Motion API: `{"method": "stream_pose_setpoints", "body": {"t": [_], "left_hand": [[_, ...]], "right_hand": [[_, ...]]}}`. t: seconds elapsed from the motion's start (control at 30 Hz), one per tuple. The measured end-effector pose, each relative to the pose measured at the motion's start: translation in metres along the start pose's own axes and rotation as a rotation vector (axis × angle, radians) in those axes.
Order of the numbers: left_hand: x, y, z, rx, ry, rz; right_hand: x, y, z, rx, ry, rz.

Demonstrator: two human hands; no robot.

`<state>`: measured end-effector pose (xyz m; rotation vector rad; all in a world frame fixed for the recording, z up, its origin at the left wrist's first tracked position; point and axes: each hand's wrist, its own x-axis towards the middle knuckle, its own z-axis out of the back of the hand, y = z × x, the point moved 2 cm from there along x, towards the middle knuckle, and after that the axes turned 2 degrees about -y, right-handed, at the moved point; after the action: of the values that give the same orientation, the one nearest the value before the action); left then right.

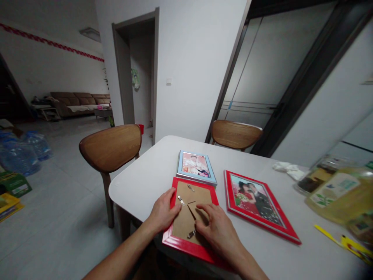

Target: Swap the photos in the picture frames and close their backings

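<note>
A red picture frame (186, 244) lies face down at the table's near edge, its brown backing board (186, 223) showing. My left hand (163, 210) grips the frame's left side, thumb over the border onto the board. Over the right half of the board is my right hand (217, 225), thumb and index finger apart. Its thumb is near a small metal clip (191, 234) at the bottom. Another metal clip (181, 200) sits on the left, and a metal hanger (190, 188) at the top. Thin dark lines mark the board's middle; I cannot tell whether they are slits.
Beyond the red frame lies a blue picture frame (196, 166); to the right, another red frame (256, 200) lies face up. Farther right are a yellow-handled tool (354, 247), a bottle of yellowish liquid (335, 194) and crumpled white tissue (287, 169). Two wooden chairs (112, 147) stand around the white table (140, 182).
</note>
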<state>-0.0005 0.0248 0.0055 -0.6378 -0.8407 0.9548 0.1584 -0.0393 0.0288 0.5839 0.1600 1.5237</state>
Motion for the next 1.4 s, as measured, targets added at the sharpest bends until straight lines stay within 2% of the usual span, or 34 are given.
{"method": "stream_pose_setpoints", "body": {"t": [0.13,0.27,0.37,0.47,0.57,0.67,0.83,0.97,1.03,1.1,1.17,1.27,1.4], "left_hand": [[0.003,-0.006,0.001,-0.259,0.012,0.098],[0.009,-0.006,0.007,-0.344,-0.030,0.200],[0.013,0.005,0.025,-0.380,-0.073,0.302],[0.015,0.023,0.053,-0.389,-0.071,0.386],[0.014,0.041,0.080,-0.351,-0.057,0.452],[0.014,0.057,0.095,-0.263,-0.059,0.489],[0.019,0.070,0.105,-0.021,-0.083,0.472],[0.021,0.064,0.108,0.157,-0.150,0.390],[0.019,0.051,0.101,0.197,-0.165,0.330],[0.013,0.032,0.085,0.195,-0.132,0.262],[0.004,0.006,0.061,0.163,-0.064,0.179],[-0.014,-0.039,0.018,0.041,0.044,-0.073],[-0.033,-0.084,-0.026,0.005,0.242,-0.293]], "right_hand": [[0.001,0.011,0.011,0.004,-0.060,0.026],[0.004,0.025,0.014,0.058,-0.101,0.086],[0.005,0.018,0.014,0.095,-0.126,0.101],[0.005,-0.007,0.014,0.037,-0.108,0.024],[0.002,-0.034,0.012,-0.072,-0.067,-0.111],[-0.001,-0.049,0.009,-0.162,-0.012,-0.211],[0.001,-0.047,0.004,-0.214,0.035,-0.238],[0.005,-0.047,0.007,-0.168,0.021,-0.294],[0.005,-0.048,0.010,-0.063,-0.028,-0.355],[0.003,-0.049,0.013,0.191,-0.052,-0.456],[0.000,-0.047,0.013,0.561,-0.011,-0.561],[-0.006,-0.036,0.018,0.985,0.054,-0.628],[-0.008,-0.024,0.027,1.127,0.038,-0.581]]}}
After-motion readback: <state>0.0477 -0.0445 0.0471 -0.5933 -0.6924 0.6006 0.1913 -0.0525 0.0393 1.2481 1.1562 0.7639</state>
